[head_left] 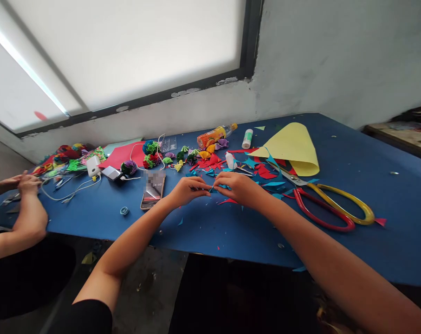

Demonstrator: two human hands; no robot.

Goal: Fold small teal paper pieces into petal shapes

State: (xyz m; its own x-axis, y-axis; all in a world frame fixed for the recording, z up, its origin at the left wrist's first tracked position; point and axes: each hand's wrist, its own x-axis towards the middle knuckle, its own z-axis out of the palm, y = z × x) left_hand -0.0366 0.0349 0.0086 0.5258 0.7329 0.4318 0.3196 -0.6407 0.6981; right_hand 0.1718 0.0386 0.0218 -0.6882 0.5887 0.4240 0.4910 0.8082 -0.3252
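My left hand (185, 191) and my right hand (238, 186) meet fingertip to fingertip above the blue table. Pinched between them is a small piece of blue paper (212, 189), mostly covered by the fingers. Red paper scraps (210, 162) and blue paper scraps (275, 184) lie scattered just beyond both hands. A small white bottle (230, 161) stands behind my right hand. To the right, large scissors (321, 197) with one red and one yellow handle rest partly spread. A phone (153, 190) lies left of my left hand.
A curled yellow sheet (290, 148), a glue stick (247, 138) and an orange drink bottle (215, 134) are toward the wall. Colourful folded-paper pieces (152, 153), white cables (74, 192) and a power bank (93, 166) lie left. A co-worker's hands (27, 182) rest at the far left.
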